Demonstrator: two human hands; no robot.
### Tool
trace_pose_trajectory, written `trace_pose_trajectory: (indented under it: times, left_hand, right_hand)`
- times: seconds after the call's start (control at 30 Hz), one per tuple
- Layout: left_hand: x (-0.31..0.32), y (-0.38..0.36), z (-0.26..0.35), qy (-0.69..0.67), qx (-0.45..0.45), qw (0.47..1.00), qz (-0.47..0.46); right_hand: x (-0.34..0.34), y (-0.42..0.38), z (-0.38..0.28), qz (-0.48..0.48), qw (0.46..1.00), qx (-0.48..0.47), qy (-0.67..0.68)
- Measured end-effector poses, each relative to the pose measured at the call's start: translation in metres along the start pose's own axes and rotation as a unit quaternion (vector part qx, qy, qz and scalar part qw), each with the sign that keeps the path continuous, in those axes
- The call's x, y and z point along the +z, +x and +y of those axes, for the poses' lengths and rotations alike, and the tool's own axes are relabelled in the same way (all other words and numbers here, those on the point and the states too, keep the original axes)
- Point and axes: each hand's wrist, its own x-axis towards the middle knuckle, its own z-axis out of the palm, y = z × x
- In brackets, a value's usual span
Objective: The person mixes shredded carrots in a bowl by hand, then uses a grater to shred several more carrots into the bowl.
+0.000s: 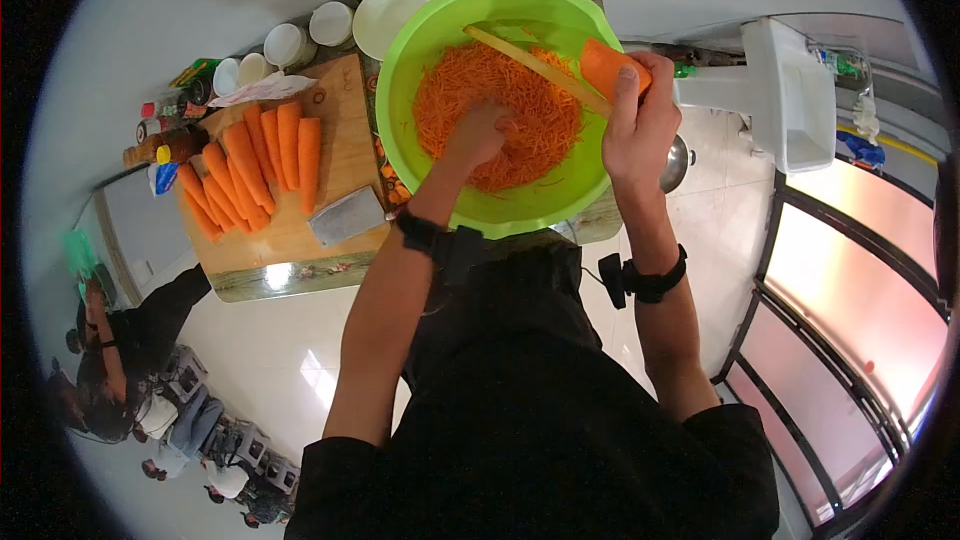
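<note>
A wide green bowl (400,155) in front of me holds a heap of shredded carrot (540,135). My left hand (478,132) reaches down into the shreds, its fingers curled and partly buried. Over the bowl's right rim, my right hand (643,120) grips a thick carrot piece (606,68), thumb pressed along its side. A long narrow yellow strip (540,67), like a grater's edge, slants across the bowl from the upper left. Its near end runs in beneath my right hand.
Left of the bowl, a wooden cutting board (345,105) carries several whole carrots (247,162) and a cleaver (346,217). White bowls (392,18) and bottles (180,147) line the wall. A white sink (805,120) stands at the right. Other people (125,350) are at the far left.
</note>
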Motion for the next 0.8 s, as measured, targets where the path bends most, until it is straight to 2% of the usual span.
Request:
trace_pose_trajectory:
  times: [0.07, 0.13, 0.2, 0.23, 0.3, 0.33, 0.4, 0.43, 0.47, 0.53, 0.57, 0.6, 0.63, 0.7, 0.73, 0.8]
  left_hand:
    - [-0.031, -0.03, 0.023, 0.003, -0.017, 1.0, 0.0]
    - [-0.047, -0.05, 0.025, 0.002, -0.028, 1.0, 0.001]
    - [-0.056, -0.063, 0.016, 0.178, -0.012, 0.983, 0.047]
    - [-0.05, -0.065, 0.006, 0.176, -0.013, 0.983, 0.051]
    - [-0.045, -0.075, -0.001, 0.194, 0.107, 0.939, 0.263]
    - [-0.048, -0.08, 0.006, 0.196, 0.104, 0.938, 0.268]
    - [-0.056, -0.087, 0.031, 0.112, -0.009, 0.966, 0.233]
    - [-0.061, -0.091, 0.039, 0.112, -0.007, 0.965, 0.236]
    - [-0.064, -0.094, 0.047, 0.1, -0.015, 0.97, 0.219]
    - [-0.059, -0.098, 0.043, 0.088, -0.024, 0.974, 0.206]
    - [-0.047, -0.096, 0.028, 0.057, 0.006, 0.971, 0.231]
    - [-0.041, -0.096, 0.02, 0.027, 0.036, 0.966, 0.255]
    - [-0.04, -0.103, 0.026, 0.029, 0.036, 0.965, 0.258]
    - [-0.028, -0.115, 0.043, -0.045, 0.003, 0.981, 0.189]
    - [-0.023, -0.118, 0.046, -0.043, 0.003, 0.981, 0.191]
    - [-0.015, -0.123, 0.054, 0.006, -0.037, 0.993, 0.115]
  right_hand:
    - [-0.001, -0.001, 0.003, 0.012, 1.0, -0.02, 0.009]
    - [-0.006, -0.001, 0.004, -0.021, 0.999, 0.032, -0.001]
    - [-0.01, -0.006, 0.008, -0.036, 0.999, 0.039, -0.008]
    - [-0.011, -0.01, 0.009, -0.054, 0.997, 0.049, -0.009]
    - [-0.013, -0.022, 0.011, -0.074, 0.996, 0.043, -0.005]
    - [-0.014, -0.03, 0.011, -0.092, 0.995, 0.042, -0.004]
    - [-0.012, -0.048, 0.012, -0.113, 0.992, 0.047, -0.012]
    - [-0.013, -0.055, 0.009, -0.133, 0.989, 0.058, -0.023]
    - [-0.014, -0.06, 0.003, -0.191, 0.971, 0.143, -0.032]
    - [-0.01, -0.079, 0.002, -0.199, 0.974, 0.107, 0.014]
    - [-0.005, -0.088, 0.002, -0.209, 0.973, 0.074, 0.061]
    - [0.0, -0.093, 0.002, -0.241, 0.96, 0.126, 0.061]
    - [0.007, -0.101, 0.01, -0.241, 0.961, 0.123, 0.064]
    - [0.028, -0.12, 0.034, -0.268, 0.884, 0.299, 0.239]
    - [0.034, -0.124, 0.04, -0.267, 0.884, 0.297, 0.241]
    - [0.042, -0.122, 0.043, -0.245, 0.796, 0.406, 0.377]
